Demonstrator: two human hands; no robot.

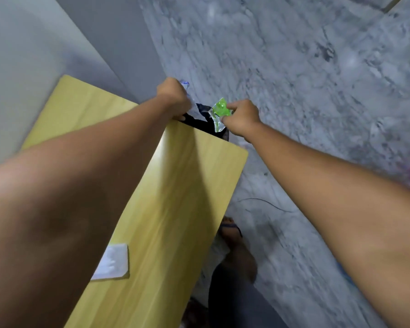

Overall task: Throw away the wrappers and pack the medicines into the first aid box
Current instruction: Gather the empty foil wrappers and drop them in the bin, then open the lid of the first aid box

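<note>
- Nearest to us our two bare forearms stretch out over the yellow wood-grain table [166, 209], and a white flat packet [114, 261] lies on it close to our left arm, well apart from the hands.
- Our left hand [173, 98] is closed in a fist on a clear, crinkled wrapper [191, 104] that sticks out past the knuckles; we cannot tell how much of it the palm hides.
- Our right hand [240, 118] pinches a green and silver foil wrapper [219, 112] between thumb and fingertips, the foil hanging down toward the dark opening below.
- That dark shape is what we take for a black bin bag [199, 117], set just beyond the far edge of the table; most of it is hidden by the tabletop and our hands.
- We judge both wrappers are held right above the bag so they drop in, not onto the grey marble floor [317, 79].
- The table's far edge runs directly under both wrists, so the drop zone is narrow; to the right the floor is open and gives free room to draw the arms back.
- A thin dark cable [268, 204] lies on the floor beside our sandalled foot [232, 235].
- The first aid box is not in view.
</note>
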